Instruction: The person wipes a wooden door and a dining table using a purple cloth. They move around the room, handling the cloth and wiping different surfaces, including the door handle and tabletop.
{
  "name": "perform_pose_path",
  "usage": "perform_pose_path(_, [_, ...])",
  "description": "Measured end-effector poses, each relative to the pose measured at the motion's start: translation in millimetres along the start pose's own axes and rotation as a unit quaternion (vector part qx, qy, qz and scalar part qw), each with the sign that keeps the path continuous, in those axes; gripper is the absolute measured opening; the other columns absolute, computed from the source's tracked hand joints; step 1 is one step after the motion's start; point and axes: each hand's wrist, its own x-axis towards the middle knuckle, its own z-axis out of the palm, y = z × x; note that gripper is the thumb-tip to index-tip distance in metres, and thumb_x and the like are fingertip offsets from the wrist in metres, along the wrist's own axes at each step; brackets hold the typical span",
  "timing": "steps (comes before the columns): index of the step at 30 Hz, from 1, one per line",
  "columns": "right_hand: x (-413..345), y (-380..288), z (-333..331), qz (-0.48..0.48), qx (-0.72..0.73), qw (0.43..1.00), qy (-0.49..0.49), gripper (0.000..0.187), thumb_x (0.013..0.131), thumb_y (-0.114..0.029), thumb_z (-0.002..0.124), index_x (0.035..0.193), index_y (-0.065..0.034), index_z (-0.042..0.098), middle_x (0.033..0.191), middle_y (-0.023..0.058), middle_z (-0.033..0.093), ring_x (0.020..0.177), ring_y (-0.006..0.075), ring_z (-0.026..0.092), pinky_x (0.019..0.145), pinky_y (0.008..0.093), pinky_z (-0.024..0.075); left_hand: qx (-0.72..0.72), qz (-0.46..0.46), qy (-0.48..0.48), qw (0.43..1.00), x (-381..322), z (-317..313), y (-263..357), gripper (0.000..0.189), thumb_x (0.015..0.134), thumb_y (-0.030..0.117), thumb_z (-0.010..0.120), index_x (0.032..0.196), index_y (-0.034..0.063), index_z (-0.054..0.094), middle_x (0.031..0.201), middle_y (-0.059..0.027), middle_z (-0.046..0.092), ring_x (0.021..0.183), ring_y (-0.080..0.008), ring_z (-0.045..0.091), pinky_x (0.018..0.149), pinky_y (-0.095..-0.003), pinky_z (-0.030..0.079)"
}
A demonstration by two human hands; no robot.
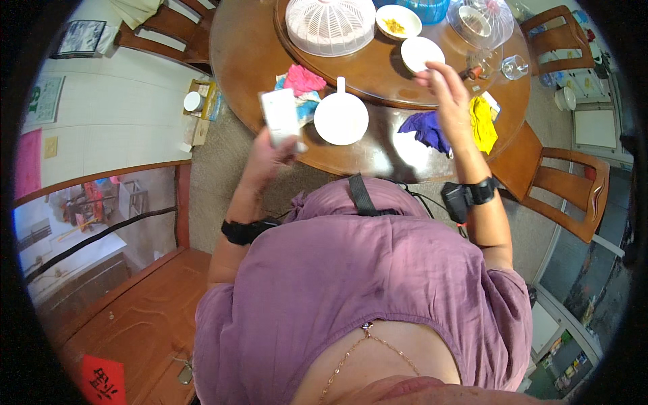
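My left hand [271,159] grips a white rectangular object [281,115], slightly blurred, above the near left edge of the round wooden table [243,66]. Just right of it lies a white round pan-shaped item [341,120], its short handle pointing away from me. A pink cloth [304,80] and a blue and white cloth [307,109] are crumpled behind the white object. My right hand [448,96] is raised over the table, fingers bent and apart, with nothing visible in it. Its fingertips overlap the near rim of a white bowl [421,51]; contact cannot be told.
Purple [425,129] and yellow cloths [483,124] flank my right wrist. Farther back are a white mesh food cover [331,28], a bowl with yellow food [397,23], a clear cover [486,35] and a drinking glass [515,67]. A wooden chair [564,185] stands right.
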Motion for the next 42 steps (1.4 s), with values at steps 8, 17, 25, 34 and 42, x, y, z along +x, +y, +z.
perform_pose_path(8, [-86.4, 143.6, -64.5, -0.051, -0.553, 0.828, -0.074, 0.046, 0.074, -0.005, 0.06, 0.119, -0.0159, 0.057, 0.125, 0.019, 0.048, 0.11, 0.037, 0.048, 0.094, 0.0432, 0.041, 0.048, -0.167, 0.088, 0.981, 58.3, -54.5, -99.9, 0.038, 0.084, 0.03, 0.066, 0.104, 0.0015, 0.05, 0.08, -0.0068, 0.062, 0.057, -0.0096, 0.057, 0.046, -0.0216, 0.044])
perform_pose_path(17, [-96.5, 138.2, -57.5, 0.012, -0.543, 0.815, -0.204, 0.05, 0.072, -0.002, 0.058, 0.12, -0.0169, 0.057, 0.119, 0.0169, 0.048, 0.101, 0.0371, 0.051, 0.09, 0.0419, 0.0442, 0.085, -0.134, 0.194, 0.968, 170.7, -97.2, -125.2, 0.033, 0.081, 0.021, 0.07, 0.104, 0.0025, 0.055, 0.083, -0.0071, 0.062, 0.06, -0.0125, 0.059, 0.048, -0.0231, 0.05])
perform_pose_path(25, [-116.5, 139.6, -49.5, 0.01, -0.574, 0.784, -0.236, 0.051, 0.079, -0.002, 0.048, 0.126, -0.021, 0.054, 0.123, 0.0184, 0.045, 0.099, 0.0379, 0.053, 0.089, 0.0426, 0.0457, 0.335, 0.099, 0.284, 0.893, 159.0, -87.4, -112.7, 0.072, 0.075, 0.029, 0.07, 0.129, -0.0057, 0.036, 0.11, -0.0294, 0.057, 0.093, -0.0479, 0.056, 0.086, -0.0455, 0.045])
perform_pose_path(34, [-96.8, 157.8, -39.1, 0.046, -0.575, 0.791, -0.206, 0.05, 0.081, -0.003, 0.048, 0.128, -0.0223, 0.052, 0.116, 0.0178, 0.046, 0.093, 0.0359, 0.054, 0.083, 0.0402, 0.0486, 0.44, 0.177, 0.19, 0.86, 112.4, 0.3, -109.3, 0.06, 0.085, 0.03, 0.059, 0.131, -0.0031, 0.04, 0.129, -0.0297, 0.042, 0.115, -0.0442, 0.044, 0.098, -0.0453, 0.037])
perform_pose_path(42, [-105.2, 162.8, -33.1, 0.017, -0.574, 0.801, -0.168, 0.049, 0.083, -0.001, 0.044, 0.127, -0.0216, 0.053, 0.114, 0.0176, 0.048, 0.095, 0.036, 0.054, 0.085, 0.0406, 0.0472, 0.317, 0.163, 0.106, 0.928, 92.3, 16.5, -95.3, 0.045, 0.088, 0.026, 0.054, 0.123, -0.0029, 0.049, 0.11, -0.027, 0.055, 0.098, -0.0401, 0.055, 0.085, -0.0426, 0.045])
